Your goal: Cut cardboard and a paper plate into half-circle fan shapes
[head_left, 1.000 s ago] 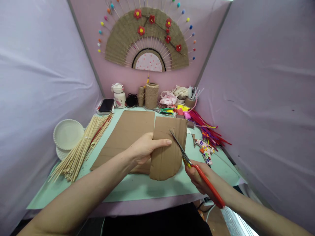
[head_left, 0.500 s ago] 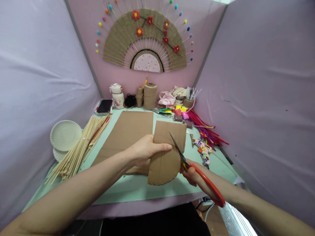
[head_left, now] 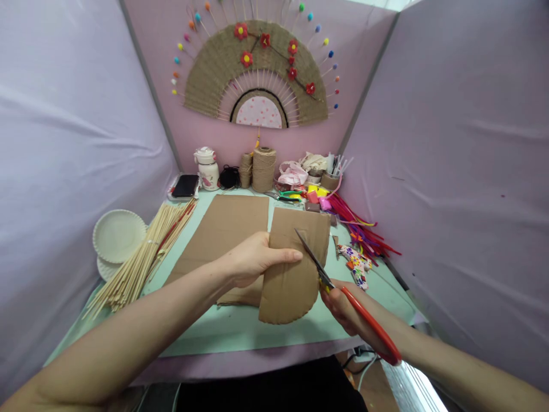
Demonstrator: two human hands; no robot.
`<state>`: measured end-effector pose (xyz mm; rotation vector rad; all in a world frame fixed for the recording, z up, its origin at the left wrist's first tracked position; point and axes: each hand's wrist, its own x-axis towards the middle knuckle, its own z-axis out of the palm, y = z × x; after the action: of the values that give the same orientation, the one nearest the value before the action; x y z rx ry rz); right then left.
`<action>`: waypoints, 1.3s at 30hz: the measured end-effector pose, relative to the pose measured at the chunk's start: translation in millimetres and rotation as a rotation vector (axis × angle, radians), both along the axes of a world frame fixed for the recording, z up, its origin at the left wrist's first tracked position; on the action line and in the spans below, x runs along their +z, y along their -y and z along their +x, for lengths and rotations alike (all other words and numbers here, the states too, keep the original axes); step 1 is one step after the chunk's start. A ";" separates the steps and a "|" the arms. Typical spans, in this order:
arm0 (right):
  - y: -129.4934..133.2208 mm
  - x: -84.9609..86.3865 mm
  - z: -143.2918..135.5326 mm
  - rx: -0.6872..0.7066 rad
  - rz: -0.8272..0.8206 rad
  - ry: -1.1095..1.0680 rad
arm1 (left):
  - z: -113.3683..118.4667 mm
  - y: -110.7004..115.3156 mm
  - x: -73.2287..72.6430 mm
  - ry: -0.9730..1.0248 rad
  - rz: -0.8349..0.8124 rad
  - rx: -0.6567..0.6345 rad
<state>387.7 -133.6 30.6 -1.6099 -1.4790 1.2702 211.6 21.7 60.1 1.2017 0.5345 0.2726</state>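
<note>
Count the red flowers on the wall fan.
6. On the fan: one top centre-left, one just right of it, one below them, and three down the right side. A small one between them may go uncounted.

The left forearm reaches in from the lower left, its hand (head_left: 251, 260) closed in a pinch with the thumb stretched flat toward the right. The right forearm comes up from the lower right corner; the right hand (head_left: 345, 306) is curled, its fingers seemingly wrapped tight, though partly hidden.
</note>
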 end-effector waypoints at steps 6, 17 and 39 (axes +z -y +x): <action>-0.9 14.6 -7.5 -0.043 -0.029 0.029 | -2.0 0.5 0.5 0.009 0.007 -0.023; -4.4 12.7 -1.7 -0.092 0.003 0.086 | 0.7 6.5 2.0 0.069 0.006 0.175; -11.1 -14.1 3.3 0.091 0.072 -0.032 | -12.9 -7.8 3.6 -0.056 0.023 -0.072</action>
<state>391.0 -122.5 16.6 -1.4843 -1.5757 1.2713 198.7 29.5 63.7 1.2510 0.5362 0.1846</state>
